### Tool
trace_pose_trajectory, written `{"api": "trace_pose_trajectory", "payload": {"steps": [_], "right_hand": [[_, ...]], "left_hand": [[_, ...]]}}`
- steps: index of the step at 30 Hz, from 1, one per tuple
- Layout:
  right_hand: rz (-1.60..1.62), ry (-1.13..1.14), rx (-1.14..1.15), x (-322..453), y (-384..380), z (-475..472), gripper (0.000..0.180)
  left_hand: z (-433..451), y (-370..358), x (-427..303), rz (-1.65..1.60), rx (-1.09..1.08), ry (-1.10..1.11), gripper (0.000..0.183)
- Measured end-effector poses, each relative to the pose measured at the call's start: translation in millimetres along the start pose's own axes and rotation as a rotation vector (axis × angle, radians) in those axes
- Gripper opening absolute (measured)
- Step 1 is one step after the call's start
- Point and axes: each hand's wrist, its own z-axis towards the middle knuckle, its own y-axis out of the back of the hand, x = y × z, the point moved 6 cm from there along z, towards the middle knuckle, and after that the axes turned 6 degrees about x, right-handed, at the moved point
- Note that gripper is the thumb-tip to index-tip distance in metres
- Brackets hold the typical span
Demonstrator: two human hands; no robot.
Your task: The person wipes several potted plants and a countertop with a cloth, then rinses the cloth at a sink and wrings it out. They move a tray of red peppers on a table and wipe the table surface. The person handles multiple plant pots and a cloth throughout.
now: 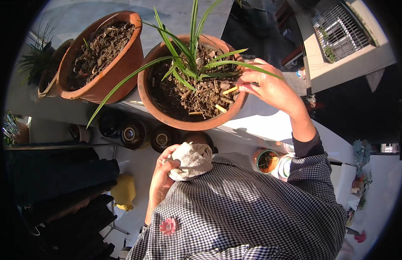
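My right hand (269,86) reaches over the right rim of a round terracotta pot (188,125). Between its thumb and fingers is a short yellowish stick (230,90), whose far end touches or hovers just over the soil (201,99); which of the two I cannot tell. Similar short pieces (220,108) lie on the soil nearby. A plant with long, strap-like green leaves (188,65) grows from the pot, and one leaf passes across my right hand. Near my chest, my left hand (167,167) grips a crumpled off-white cloth (193,161).
Left of the pot stands an oval terracotta planter (103,84) with dry soil, with another planter (46,87) beyond. Dark round jars (132,133) sit below the ledge. Dark clothes (64,178) hang at lower left. A small green-rimmed pot (267,161) stands beside my right side.
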Motion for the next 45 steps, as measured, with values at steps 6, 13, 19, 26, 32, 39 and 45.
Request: {"api": "trace_pose_trajectory", "payload": {"steps": [6, 13, 19, 26, 32, 39, 45], "right_hand": [[-0.759, -0.756, -0.196, -51, 67, -35, 0.044], [-0.120, -0.036, 0.056, 39, -13, -12, 0.029], [-0.208, -0.165, 0.246, 44, -37, 12, 0.038], [-0.064, -0.091, 0.266, 33, -40, 33, 0.021], [-0.302, -0.074, 0.451, 25, -43, 34, 0.016], [-0.247, -0.164, 0.486, 16, -39, 35, 0.017], [-0.289, -0.130, 0.479, 19, -40, 39, 0.022]], "left_hand": [[3, -5, -5, 0.041, 0.017, 0.007, 0.050], [6, -10, -8, 0.031, 0.030, 0.036, 0.049], [3, -10, -7, 0.016, 0.039, 0.025, 0.049], [4, -8, -5, -0.028, 0.068, 0.029, 0.050], [5, -5, -3, -0.054, 0.074, 0.032, 0.049], [11, -5, -2, -0.063, 0.085, 0.061, 0.048], [13, -10, -3, -0.056, 0.081, 0.062, 0.047]]}}
